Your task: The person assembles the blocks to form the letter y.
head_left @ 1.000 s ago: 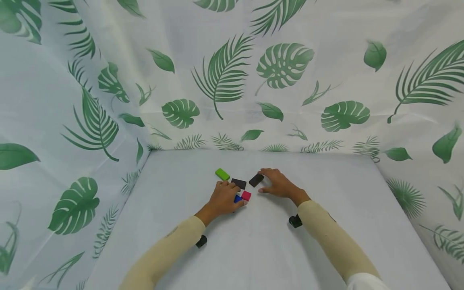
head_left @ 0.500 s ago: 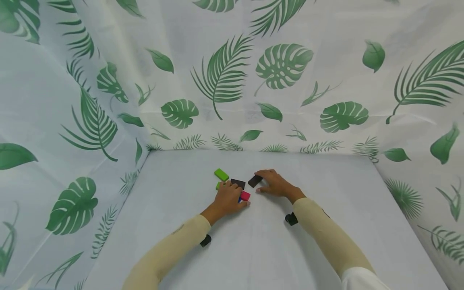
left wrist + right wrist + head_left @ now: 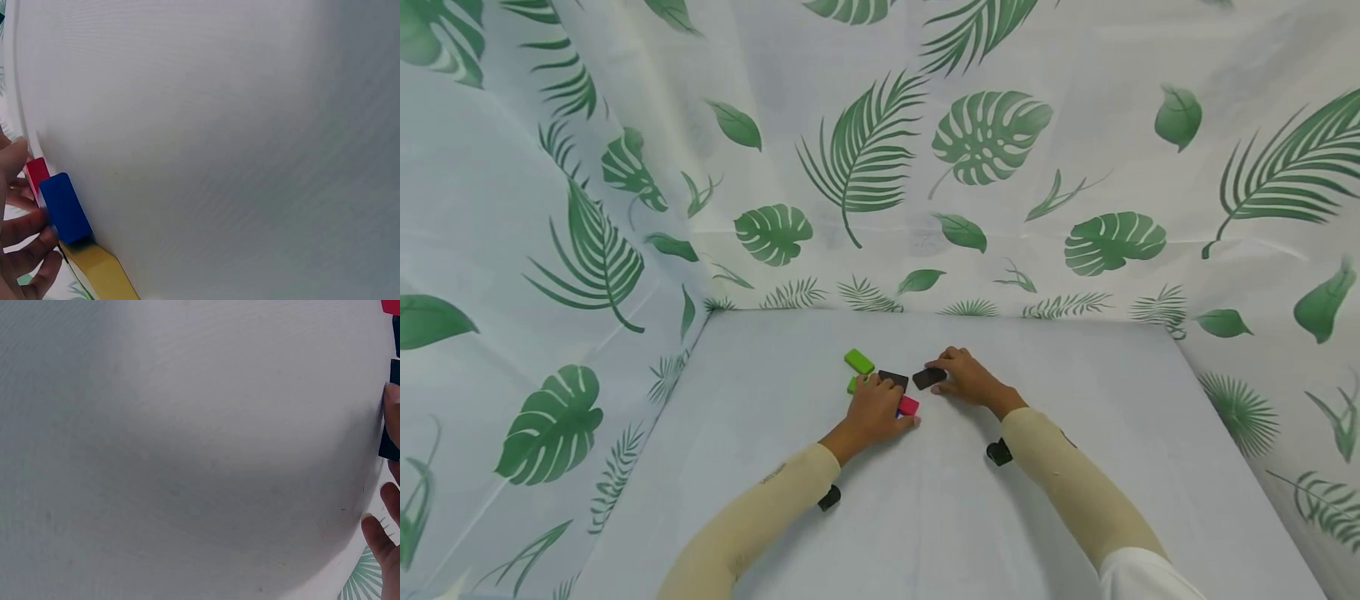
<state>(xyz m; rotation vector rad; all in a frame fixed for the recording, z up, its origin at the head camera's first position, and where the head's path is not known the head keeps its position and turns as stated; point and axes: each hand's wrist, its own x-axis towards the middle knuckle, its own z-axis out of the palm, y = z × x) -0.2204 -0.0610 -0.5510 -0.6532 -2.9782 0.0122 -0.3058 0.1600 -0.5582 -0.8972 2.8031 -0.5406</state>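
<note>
My right hand (image 3: 972, 380) pinches a black rectangular block (image 3: 928, 378) at its right end; in the right wrist view the thumb lies along the side of this dark block (image 3: 387, 449). My left hand (image 3: 872, 414) arches over a cluster of blocks, fingers spread. Beside its fingertips lies a second black block (image 3: 892, 381). A red block (image 3: 908, 406) sits between thumb and fingers. In the left wrist view, fingers reach the far edge of a blue block (image 3: 65, 209), which stands between the red block and a yellow block (image 3: 105, 272). The hand hides most of the blue block from above.
A bright green block (image 3: 859, 361) lies behind the left hand, and another green block (image 3: 852, 386) peeks out beside its fingers. All rest on a white-covered table (image 3: 925, 517). Leaf-printed cloth (image 3: 880, 183) walls the back and sides. Dark wrist cameras (image 3: 999, 452) hang below both forearms.
My left hand has shifted slightly right over the cluster, uncovering a second green block. The right hand has turned its black block to lie flatter across, nearer the other black one.
</note>
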